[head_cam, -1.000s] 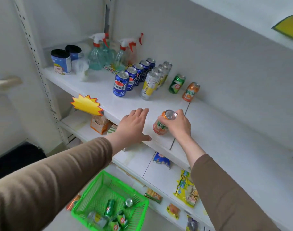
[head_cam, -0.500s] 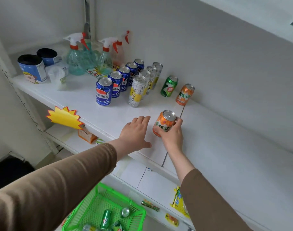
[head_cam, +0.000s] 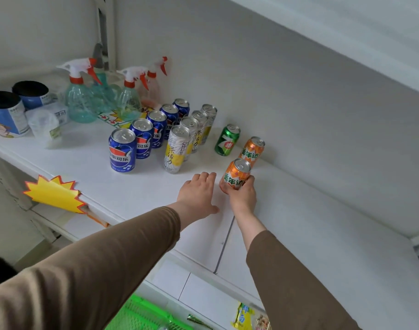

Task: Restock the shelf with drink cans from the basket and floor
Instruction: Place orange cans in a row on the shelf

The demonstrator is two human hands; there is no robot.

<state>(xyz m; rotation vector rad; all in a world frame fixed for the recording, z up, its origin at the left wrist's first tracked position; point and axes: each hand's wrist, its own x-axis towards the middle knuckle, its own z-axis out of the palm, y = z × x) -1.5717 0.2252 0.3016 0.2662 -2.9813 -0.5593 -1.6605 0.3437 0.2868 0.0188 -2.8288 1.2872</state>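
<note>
My right hand (head_cam: pixel 243 195) has its grip curled around an orange can (head_cam: pixel 235 175), fingers wrapped about the lower half of it, and the can leans a little toward the far right while its base sits at or just above the white shelf (head_cam: pixel 310 222) (I cannot tell whether it is touching). My left hand (head_cam: pixel 199 194) lies flat just to the left of it, palm down on the shelf, fingers straight and close together, holding nothing. Just beyond the held can, near the back wall, a second orange can (head_cam: pixel 252 151) stands upright, and a green can (head_cam: pixel 227 140) stands to the left of that one. Further left run two rows going from near to far: a row of tall white-and-yellow cans (head_cam: pixel 177 148) and, beside it on the left, a row of blue cans (head_cam: pixel 122 153). At the far left of the shelf stand clear spray bottles (head_cam: pixel 81 98) with white and red triggers, and two blue tubs (head_cam: pixel 6 114) with dark tops, a small clear container next to them. A yellow starburst tag (head_cam: pixel 52 194) with a red edge hangs off the shelf's near edge at the left. Below, at the bottom of the view, the rim of the green basket (head_cam: pixel 141 313) shows between my brown sleeves, and snack packets (head_cam: pixel 243 317) lie on a lower shelf to its right.
</note>
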